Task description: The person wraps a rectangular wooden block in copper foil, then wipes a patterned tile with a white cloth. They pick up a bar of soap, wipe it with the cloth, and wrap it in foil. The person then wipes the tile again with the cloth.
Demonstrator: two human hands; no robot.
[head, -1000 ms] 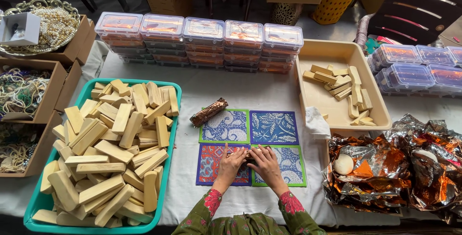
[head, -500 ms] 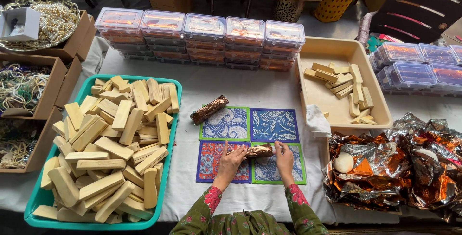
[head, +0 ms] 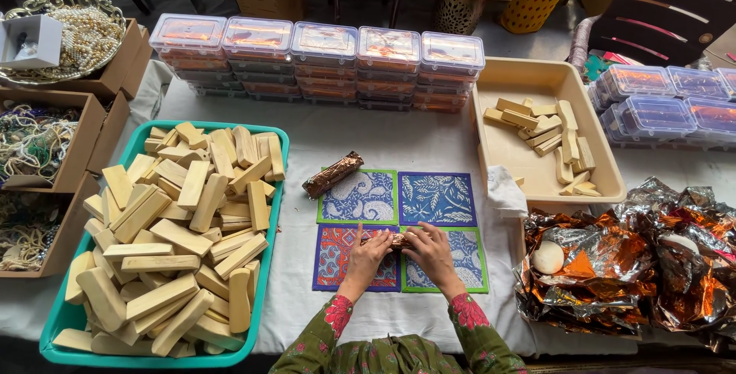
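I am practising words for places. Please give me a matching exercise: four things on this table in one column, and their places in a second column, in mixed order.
Things:
1. green tray of pale bars
2. beige tray
3. foil-wrapped bar
4. crumpled foil sheets

Places:
A. at the top edge of the patterned squares
B. far left of the table
C. lower right of the table
D. upper right of the squares, holding a few pale bars

Pairs: 1-B, 2-D, 3-A, 4-C
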